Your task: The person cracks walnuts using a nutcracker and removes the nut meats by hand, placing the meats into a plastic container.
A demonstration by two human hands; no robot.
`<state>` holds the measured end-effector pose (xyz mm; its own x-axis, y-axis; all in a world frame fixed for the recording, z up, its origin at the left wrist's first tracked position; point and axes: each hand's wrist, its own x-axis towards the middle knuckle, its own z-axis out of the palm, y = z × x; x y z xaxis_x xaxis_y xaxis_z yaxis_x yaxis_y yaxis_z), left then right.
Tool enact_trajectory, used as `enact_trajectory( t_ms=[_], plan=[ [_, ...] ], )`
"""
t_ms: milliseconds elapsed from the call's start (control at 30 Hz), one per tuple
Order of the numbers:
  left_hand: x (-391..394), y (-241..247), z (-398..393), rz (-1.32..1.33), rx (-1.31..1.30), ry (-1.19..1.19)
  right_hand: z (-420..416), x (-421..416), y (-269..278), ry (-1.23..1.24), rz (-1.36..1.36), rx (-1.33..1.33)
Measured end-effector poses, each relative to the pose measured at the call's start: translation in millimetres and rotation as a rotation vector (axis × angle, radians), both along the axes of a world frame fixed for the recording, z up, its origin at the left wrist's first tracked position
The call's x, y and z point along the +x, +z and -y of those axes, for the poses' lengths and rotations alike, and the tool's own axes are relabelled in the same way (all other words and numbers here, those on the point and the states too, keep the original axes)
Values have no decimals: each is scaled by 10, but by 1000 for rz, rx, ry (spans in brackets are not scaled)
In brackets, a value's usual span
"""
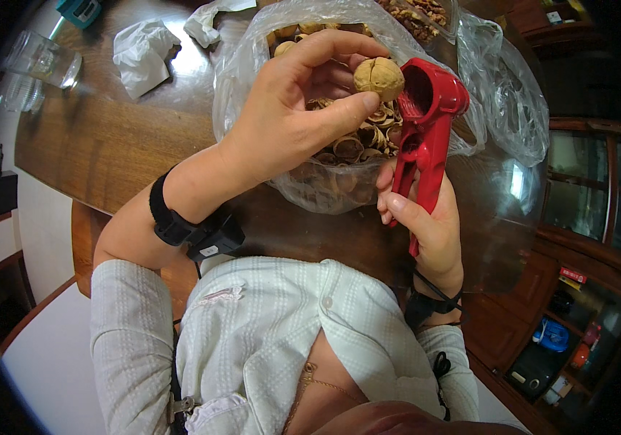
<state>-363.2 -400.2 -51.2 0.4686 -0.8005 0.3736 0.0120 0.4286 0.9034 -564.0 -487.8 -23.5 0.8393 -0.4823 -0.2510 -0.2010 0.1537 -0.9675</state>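
Note:
Between its thumb and fingers, my left hand (294, 109) holds a whole walnut (379, 79) right beside the round cup of a red nutcracker (430, 119). The handles of that nutcracker are in the grip of my right hand (424, 223), with the cup end pointing away from me. Beneath both hands, an open clear plastic bag (332, 187) holds broken walnut shells (349, 148) in its near part. Whole walnuts (285, 48) lie beyond my left hand, partly hidden by it.
A clear container of walnut kernels (422, 19) stands at the far side, with another crumpled plastic bag (506, 92) to its right. Crumpled tissues (142, 57) and a glass jar lying on its side (44, 60) are at the left of the wooden table (87, 147).

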Motion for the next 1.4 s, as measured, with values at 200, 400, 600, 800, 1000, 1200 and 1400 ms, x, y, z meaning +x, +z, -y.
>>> enact_trajectory(
  t_ms=[200, 400, 600, 800, 1000, 1200, 1400],
  plan=[
    [-20, -17, 30, -30, -59, -12, -43, 26, 27, -36, -2, 88],
    [-47, -90, -4, -59, 25, -79, -48, 38, -14, 41, -52, -48],
    [-48, -118, 0, -1, -1, -60, -90, 41, -5, -37, -131, -182],
    [-55, -30, -51, 68, 60, -37, -89, 43, 8, -63, -154, -307],
    [-86, -59, -19, 18, 48, -27, -78, 67, -13, -60, -102, -301],
    [-26, -48, -14, -177, 79, -83, 9, 40, 71, -82, -43, -369],
    [21, 67, -7, -237, 61, -83, 255, 7, 21, -218, -157, -846]
  ],
)
